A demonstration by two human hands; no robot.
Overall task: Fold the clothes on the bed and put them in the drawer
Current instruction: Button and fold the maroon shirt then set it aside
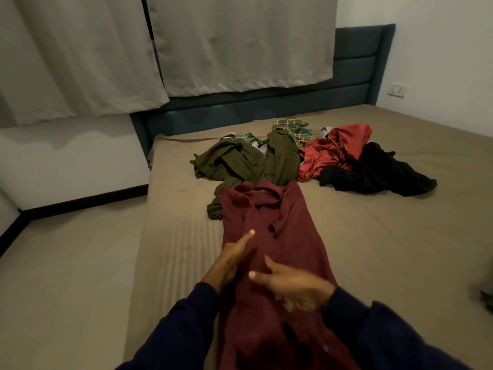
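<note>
Maroon shirt stretched lengthwise near the bed's left edge, collar away; left hand flat along its left side, fingers straight; right hand spread atop its middle; crumpled clothes pile beyond the collar, toward the headboard.

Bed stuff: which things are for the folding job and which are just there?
For the job: maroon shirt, olive clothes, plaid shirt, red garment, black garment, both hands.
Just there: curtains, headboard, wall socket.
</note>
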